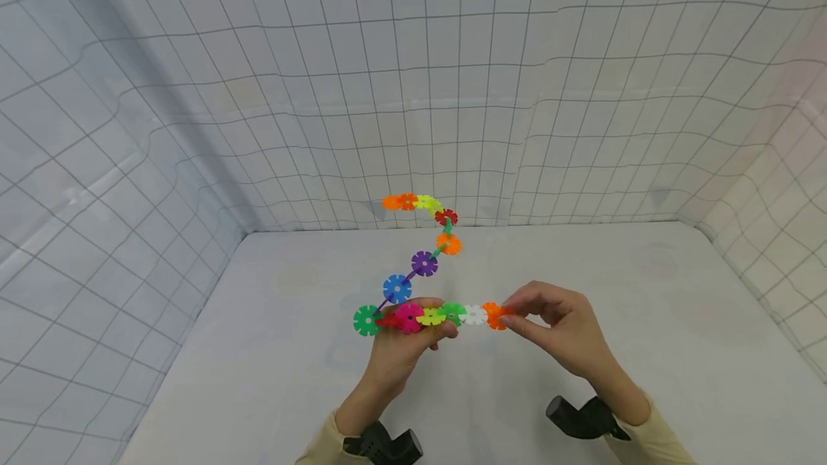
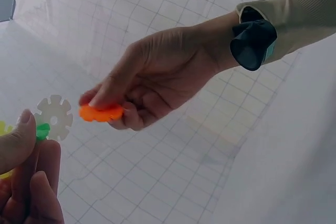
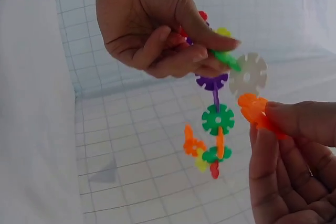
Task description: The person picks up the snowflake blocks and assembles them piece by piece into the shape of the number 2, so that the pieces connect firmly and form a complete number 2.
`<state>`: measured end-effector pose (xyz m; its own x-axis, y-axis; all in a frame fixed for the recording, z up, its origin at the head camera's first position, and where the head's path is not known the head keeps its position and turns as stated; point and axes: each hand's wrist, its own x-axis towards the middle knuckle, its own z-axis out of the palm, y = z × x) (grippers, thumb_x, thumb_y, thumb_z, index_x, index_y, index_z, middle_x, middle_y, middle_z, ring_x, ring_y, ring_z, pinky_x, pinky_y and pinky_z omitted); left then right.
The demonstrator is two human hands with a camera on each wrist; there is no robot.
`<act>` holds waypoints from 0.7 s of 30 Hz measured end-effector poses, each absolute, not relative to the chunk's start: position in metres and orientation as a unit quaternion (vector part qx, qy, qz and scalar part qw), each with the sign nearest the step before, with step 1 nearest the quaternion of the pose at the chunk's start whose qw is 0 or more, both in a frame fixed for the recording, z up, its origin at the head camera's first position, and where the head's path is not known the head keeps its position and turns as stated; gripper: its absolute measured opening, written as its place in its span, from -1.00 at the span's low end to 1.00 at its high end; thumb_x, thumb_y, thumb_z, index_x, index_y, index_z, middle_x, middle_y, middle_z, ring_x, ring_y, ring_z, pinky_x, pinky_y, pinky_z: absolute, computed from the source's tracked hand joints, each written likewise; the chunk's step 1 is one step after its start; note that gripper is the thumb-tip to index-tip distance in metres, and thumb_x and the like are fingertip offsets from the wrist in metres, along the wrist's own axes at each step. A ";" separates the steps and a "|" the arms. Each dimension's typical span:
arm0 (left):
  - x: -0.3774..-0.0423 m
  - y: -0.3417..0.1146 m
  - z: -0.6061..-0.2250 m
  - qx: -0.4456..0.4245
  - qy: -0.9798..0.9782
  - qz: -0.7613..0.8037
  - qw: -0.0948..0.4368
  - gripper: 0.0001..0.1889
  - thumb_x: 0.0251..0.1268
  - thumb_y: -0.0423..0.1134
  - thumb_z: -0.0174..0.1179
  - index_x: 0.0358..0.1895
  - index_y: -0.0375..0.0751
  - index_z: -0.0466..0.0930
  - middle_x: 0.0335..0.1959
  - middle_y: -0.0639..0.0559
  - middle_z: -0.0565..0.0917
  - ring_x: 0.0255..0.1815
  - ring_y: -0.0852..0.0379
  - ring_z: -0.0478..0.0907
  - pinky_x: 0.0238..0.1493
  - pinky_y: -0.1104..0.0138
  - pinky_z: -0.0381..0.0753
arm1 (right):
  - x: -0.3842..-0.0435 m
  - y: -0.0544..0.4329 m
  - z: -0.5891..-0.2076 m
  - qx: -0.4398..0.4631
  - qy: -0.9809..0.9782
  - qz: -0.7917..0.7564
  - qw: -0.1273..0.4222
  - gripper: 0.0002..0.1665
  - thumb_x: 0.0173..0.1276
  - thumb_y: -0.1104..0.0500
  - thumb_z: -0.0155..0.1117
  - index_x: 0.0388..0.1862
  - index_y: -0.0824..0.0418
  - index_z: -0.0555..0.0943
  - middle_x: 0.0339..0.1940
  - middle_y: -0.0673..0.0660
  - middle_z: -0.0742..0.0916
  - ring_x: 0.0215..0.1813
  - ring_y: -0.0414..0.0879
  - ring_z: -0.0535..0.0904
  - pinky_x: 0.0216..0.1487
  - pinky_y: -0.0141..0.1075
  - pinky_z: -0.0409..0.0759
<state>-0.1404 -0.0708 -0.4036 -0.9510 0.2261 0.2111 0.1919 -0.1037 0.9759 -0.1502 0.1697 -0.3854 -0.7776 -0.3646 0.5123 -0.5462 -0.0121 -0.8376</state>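
Observation:
A chain of colourful notched plastic discs stretches through the head view. My left hand (image 1: 402, 351) grips it near the green disc (image 1: 452, 313), with thumb and fingers on either side. From there a white disc (image 2: 54, 117) sticks out past the fingertips. My right hand (image 1: 568, 329) pinches an orange disc (image 3: 254, 109) between thumb and fingers, close beside the white disc. Beyond the left hand the chain runs through a blue disc (image 1: 397, 288) and a purple disc (image 1: 424, 263), then curls to an orange end piece (image 1: 391, 202). The left palm hides behind the pink disc (image 1: 410, 318) and its neighbours.
A white table (image 1: 291, 357) lies beneath both hands. White sheeting with a dark grid (image 1: 478, 92) hangs behind it and at both sides. Black wrist-worn devices sit on the left wrist (image 1: 381, 443) and right wrist (image 1: 584, 418).

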 end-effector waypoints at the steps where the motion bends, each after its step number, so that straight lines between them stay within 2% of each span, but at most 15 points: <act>1: -0.141 -0.071 -0.404 0.153 0.671 0.726 0.008 -0.66 0.16 -0.29 0.33 -0.04 -0.41 0.58 -0.35 -0.13 0.72 -0.33 0.07 0.64 -0.40 0.34 0.60 | -0.155 0.172 -0.389 0.308 -0.707 0.635 0.047 -0.77 0.13 0.50 0.35 -0.24 0.31 0.63 -0.29 0.21 0.70 -0.28 0.00 0.66 -0.24 -0.22 0.64; 5: -0.145 -0.074 -0.404 0.137 0.673 0.727 0.001 -0.68 0.17 -0.32 0.32 -0.04 -0.41 0.58 -0.37 -0.19 0.70 -0.34 0.08 0.64 -0.40 0.37 0.58 | -0.178 0.177 -0.414 0.220 -0.754 0.616 -0.061 -0.80 0.23 0.31 0.35 -0.16 0.29 0.64 -0.22 0.19 0.70 -0.22 0.11 0.66 -0.15 -0.13 0.62; 9: -0.147 -0.074 -0.404 0.132 0.673 0.728 0.003 -0.69 0.17 -0.34 0.31 -0.04 -0.41 0.58 -0.36 -0.26 0.69 -0.34 0.07 0.63 -0.40 0.38 0.56 | -0.198 0.172 -0.449 0.183 -0.801 0.559 -0.111 -0.79 0.22 0.31 0.34 -0.14 0.27 0.65 -0.27 0.12 0.71 -0.24 0.13 0.63 -0.16 -0.10 0.60; 12: -0.147 -0.075 -0.405 0.131 0.672 0.729 0.004 -0.70 0.17 -0.35 0.30 -0.04 -0.41 0.58 -0.35 -0.28 0.68 -0.34 0.07 0.63 -0.41 0.38 0.56 | -0.206 0.164 -0.467 0.190 -0.825 0.522 -0.106 -0.81 0.18 0.33 0.35 -0.18 0.27 0.66 -0.33 0.05 0.71 -0.29 0.01 0.63 -0.25 -0.21 0.59; 15: -0.147 -0.075 -0.405 0.132 0.673 0.727 0.003 -0.70 0.18 -0.36 0.30 -0.04 -0.42 0.57 -0.35 -0.29 0.68 -0.34 0.07 0.62 -0.41 0.38 0.55 | -0.212 0.160 -0.476 0.202 -0.850 0.481 -0.076 -0.82 0.16 0.30 0.39 -0.22 0.24 0.67 -0.35 -0.02 0.69 -0.33 -0.11 0.59 -0.31 -0.30 0.56; 21: -0.147 -0.074 -0.405 0.128 0.673 0.729 0.005 -0.70 0.18 -0.38 0.29 -0.02 -0.41 0.57 -0.35 -0.28 0.68 -0.34 0.08 0.62 -0.41 0.38 0.55 | -0.221 0.168 -0.482 0.158 -0.892 0.423 -0.030 -0.78 0.09 0.31 0.42 -0.22 0.23 0.68 -0.32 0.00 0.68 -0.34 -0.11 0.51 -0.29 -0.25 0.49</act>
<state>-0.1471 -0.0742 -0.4052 -0.9672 0.1802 0.1792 0.1643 -0.0943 0.9819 -0.2212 0.1679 -0.4817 -0.9483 -0.3070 0.0803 -0.2562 0.5916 -0.7645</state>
